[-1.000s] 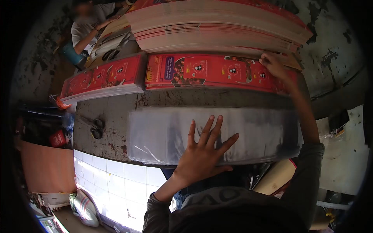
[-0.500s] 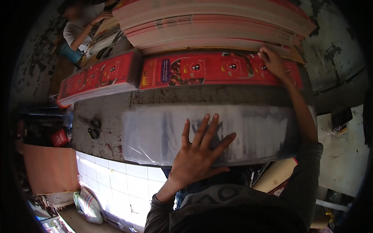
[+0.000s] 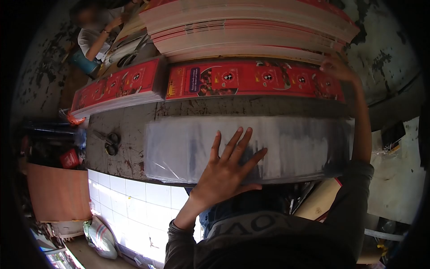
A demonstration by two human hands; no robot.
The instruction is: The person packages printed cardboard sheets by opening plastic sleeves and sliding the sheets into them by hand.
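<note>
My left hand [image 3: 226, 172] lies flat with spread fingers on a long pile of clear plastic sleeves [image 3: 304, 143] at the table's near edge. Beyond the sleeves is a long red printed sheet [image 3: 246, 80] with food pictures and round logos, lying flat. Over its far right end is my right hand [image 3: 338, 69], fingers bent and blurred. Whether it pinches anything I cannot make out. A neat stack of similar red printed sheets [image 3: 118, 87] sits to the left.
Dark-handled scissors [image 3: 111, 142] lie on the worn table [image 3: 130, 125], left of the sleeves. Tall stacks of sheets [image 3: 251, 36] rise along the back. Another person [image 3: 96, 40] is at the far left. A brown board [image 3: 58, 193] stands at the lower left.
My right hand has moved right along the red sheet to its far right end. My left hand stays spread on the plastic sleeves. The whole view has shifted slightly.
</note>
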